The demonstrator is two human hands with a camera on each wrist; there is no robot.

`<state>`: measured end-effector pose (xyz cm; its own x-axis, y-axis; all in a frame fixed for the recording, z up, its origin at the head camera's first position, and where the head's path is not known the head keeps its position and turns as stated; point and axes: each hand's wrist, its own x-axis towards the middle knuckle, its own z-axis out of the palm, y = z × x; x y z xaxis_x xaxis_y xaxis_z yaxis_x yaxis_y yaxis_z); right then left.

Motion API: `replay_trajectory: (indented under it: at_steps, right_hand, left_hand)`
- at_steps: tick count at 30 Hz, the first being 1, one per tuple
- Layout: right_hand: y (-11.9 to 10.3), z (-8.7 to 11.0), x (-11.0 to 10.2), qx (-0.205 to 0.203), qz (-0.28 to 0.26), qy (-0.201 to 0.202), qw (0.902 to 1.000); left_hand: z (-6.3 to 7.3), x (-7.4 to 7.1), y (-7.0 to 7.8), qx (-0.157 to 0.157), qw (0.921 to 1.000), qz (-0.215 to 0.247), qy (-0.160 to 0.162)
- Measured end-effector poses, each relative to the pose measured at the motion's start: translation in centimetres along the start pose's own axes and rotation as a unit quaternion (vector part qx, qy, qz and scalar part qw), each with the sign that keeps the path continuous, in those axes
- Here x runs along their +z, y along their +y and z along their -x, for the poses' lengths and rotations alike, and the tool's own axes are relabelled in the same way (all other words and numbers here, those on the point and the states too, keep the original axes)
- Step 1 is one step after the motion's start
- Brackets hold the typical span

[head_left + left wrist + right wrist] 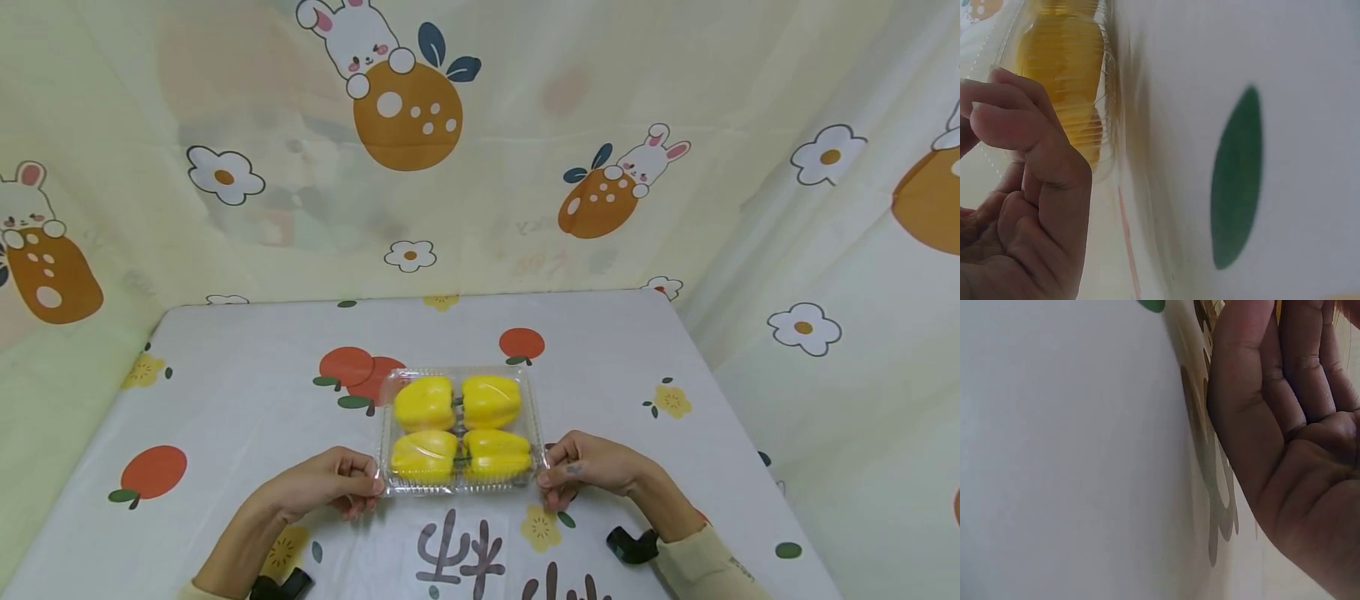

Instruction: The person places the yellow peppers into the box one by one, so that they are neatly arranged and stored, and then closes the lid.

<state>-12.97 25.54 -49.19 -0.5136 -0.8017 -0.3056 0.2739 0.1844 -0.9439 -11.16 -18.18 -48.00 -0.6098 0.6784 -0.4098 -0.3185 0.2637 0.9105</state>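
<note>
A clear plastic clamshell box (459,488) lies on the table with several yellow bell peppers (426,403) inside, set in two rows. My left hand (326,483) pinches the box's near left corner between thumb and fingers. At the near right corner, my right hand (596,465) grips the rim in the same way. In the left wrist view, the ribbed side of the box (1109,119) shows beyond the bent fingers of the left hand (1047,169). The right wrist view shows the curled right hand (1297,419), with only a sliver of the box past the fingertips.
A white tablecloth (247,383) printed with fruit, flowers and dark lettering covers the table. Cream curtains (495,208) with rabbit prints hang behind it and at both sides. Black wrist devices (632,546) sit by each wrist.
</note>
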Motion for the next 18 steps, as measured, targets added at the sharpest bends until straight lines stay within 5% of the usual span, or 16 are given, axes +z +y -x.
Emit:
replay_trajectory:
  at_steps: [8,18]
  right_hand:
    - [0.09,0.01,-0.01,-0.017,-0.006,-0.010,0.9998]
    - [-0.26,-0.03,0.23,0.013,0.009,0.006,0.9999]
  left_hand:
    - [-0.17,-0.11,-0.08,-0.001,0.9999,0.012,-0.004]
    - [-0.04,-0.37,0.08,-0.026,0.9993,-0.019,0.015]
